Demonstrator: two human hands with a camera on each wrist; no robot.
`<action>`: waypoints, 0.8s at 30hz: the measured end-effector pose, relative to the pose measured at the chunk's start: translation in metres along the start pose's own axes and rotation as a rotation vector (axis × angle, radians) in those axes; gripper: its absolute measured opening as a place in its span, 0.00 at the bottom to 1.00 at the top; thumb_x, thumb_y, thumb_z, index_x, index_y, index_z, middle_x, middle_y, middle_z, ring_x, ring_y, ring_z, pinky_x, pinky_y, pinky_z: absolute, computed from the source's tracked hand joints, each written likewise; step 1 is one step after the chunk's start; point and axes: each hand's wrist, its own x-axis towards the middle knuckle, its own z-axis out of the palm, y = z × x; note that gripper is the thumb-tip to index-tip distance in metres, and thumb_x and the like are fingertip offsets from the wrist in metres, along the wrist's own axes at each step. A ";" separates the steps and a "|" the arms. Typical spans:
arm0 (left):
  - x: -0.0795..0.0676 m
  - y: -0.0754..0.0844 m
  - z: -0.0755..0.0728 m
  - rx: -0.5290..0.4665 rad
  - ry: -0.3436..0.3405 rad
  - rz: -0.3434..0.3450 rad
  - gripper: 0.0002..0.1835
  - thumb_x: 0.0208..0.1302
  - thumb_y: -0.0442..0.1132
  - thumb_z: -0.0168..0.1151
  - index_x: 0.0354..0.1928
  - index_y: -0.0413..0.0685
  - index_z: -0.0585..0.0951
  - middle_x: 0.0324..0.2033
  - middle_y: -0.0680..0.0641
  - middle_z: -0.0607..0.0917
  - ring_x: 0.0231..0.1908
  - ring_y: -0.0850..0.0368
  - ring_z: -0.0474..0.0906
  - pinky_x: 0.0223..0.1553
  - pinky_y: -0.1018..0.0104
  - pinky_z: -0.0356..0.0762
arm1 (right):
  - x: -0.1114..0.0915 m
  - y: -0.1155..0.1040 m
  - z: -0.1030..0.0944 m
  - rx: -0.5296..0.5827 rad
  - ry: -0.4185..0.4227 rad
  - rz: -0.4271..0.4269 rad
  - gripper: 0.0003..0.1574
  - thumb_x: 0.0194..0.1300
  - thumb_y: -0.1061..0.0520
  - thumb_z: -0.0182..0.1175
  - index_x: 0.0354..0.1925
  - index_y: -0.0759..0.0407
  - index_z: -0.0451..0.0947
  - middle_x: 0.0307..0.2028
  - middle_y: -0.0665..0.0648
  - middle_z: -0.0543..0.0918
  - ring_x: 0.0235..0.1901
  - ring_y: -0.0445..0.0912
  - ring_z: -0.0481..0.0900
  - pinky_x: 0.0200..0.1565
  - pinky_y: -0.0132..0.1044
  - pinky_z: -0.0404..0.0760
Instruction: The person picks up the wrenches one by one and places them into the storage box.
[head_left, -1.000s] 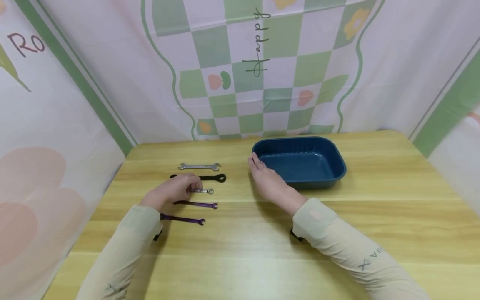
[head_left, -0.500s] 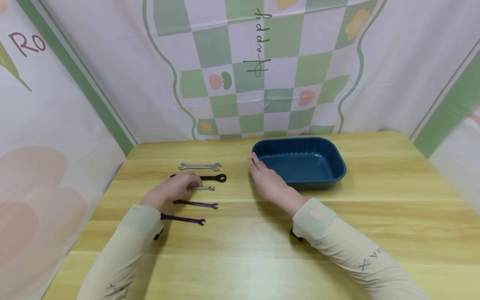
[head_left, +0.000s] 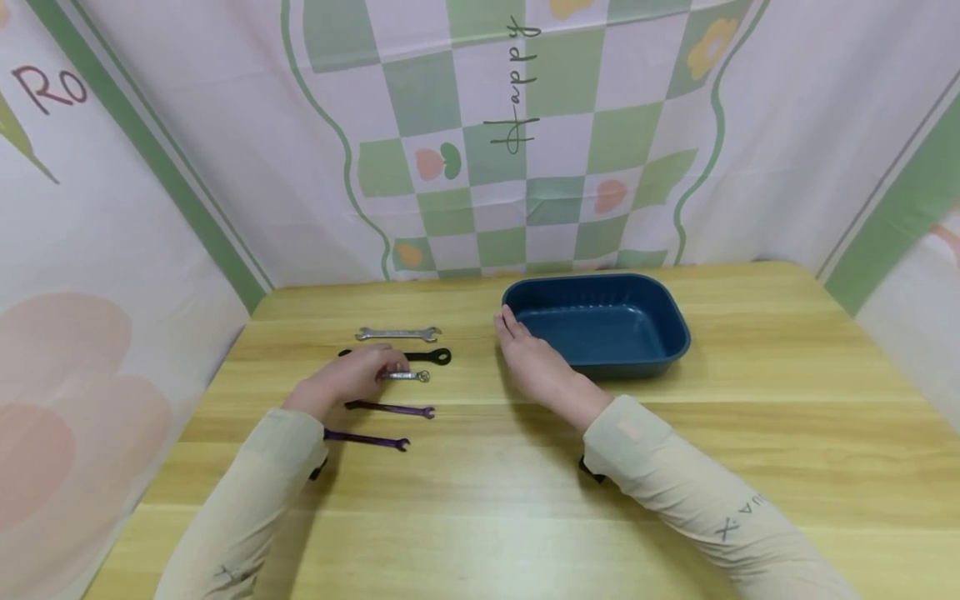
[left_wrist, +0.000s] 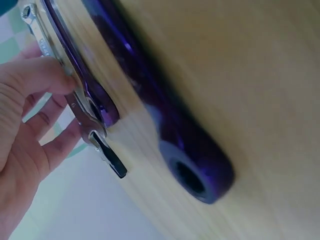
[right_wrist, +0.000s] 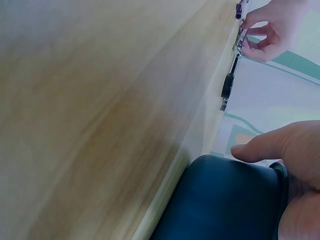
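In the head view, my left hand (head_left: 356, 375) pinches the small silver combination wrench (head_left: 408, 376) between thumb and fingers. Its ring end sticks out to the right; in the left wrist view more of its shaft (left_wrist: 42, 42) shows. Just behind lies a black wrench (head_left: 429, 357), partly covered by the hand. A silver open-end wrench (head_left: 399, 333) lies farther back. Nearer are two purple wrenches, the shorter-looking one (head_left: 397, 408) and the front one (head_left: 367, 438). My right hand (head_left: 536, 358), fingers extended, rests against the left side of a dark blue basin (head_left: 600, 368).
The wooden table (head_left: 480, 508) runs back to a patterned curtain (head_left: 562, 150), which also hangs at both sides. The basin stands near the back edge, right of the row of wrenches, with nothing seen inside it.
The small silver wrench has shifted slightly toward the black wrench and turned a little in my left fingers. My right hand and the basin have stayed put.
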 end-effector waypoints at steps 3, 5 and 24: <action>0.001 0.001 0.001 0.002 -0.009 -0.018 0.23 0.54 0.20 0.54 0.49 0.51 0.79 0.37 0.54 0.75 0.39 0.59 0.72 0.42 0.63 0.73 | 0.000 -0.001 -0.001 0.008 0.007 -0.001 0.39 0.65 0.72 0.45 0.71 0.67 0.43 0.70 0.64 0.42 0.54 0.60 0.70 0.22 0.35 0.71; 0.002 0.002 0.001 0.001 -0.017 -0.026 0.25 0.53 0.19 0.54 0.49 0.52 0.79 0.37 0.54 0.75 0.40 0.58 0.72 0.43 0.62 0.73 | 0.000 -0.002 -0.001 0.018 0.004 0.003 0.39 0.65 0.72 0.45 0.71 0.67 0.43 0.70 0.64 0.42 0.44 0.59 0.75 0.21 0.34 0.69; 0.003 -0.001 0.005 0.036 0.031 0.008 0.27 0.50 0.19 0.55 0.49 0.53 0.78 0.35 0.54 0.76 0.35 0.59 0.73 0.38 0.66 0.75 | 0.003 -0.005 -0.002 0.098 -0.011 0.026 0.42 0.63 0.72 0.45 0.71 0.66 0.41 0.69 0.68 0.47 0.08 0.42 0.60 0.13 0.31 0.63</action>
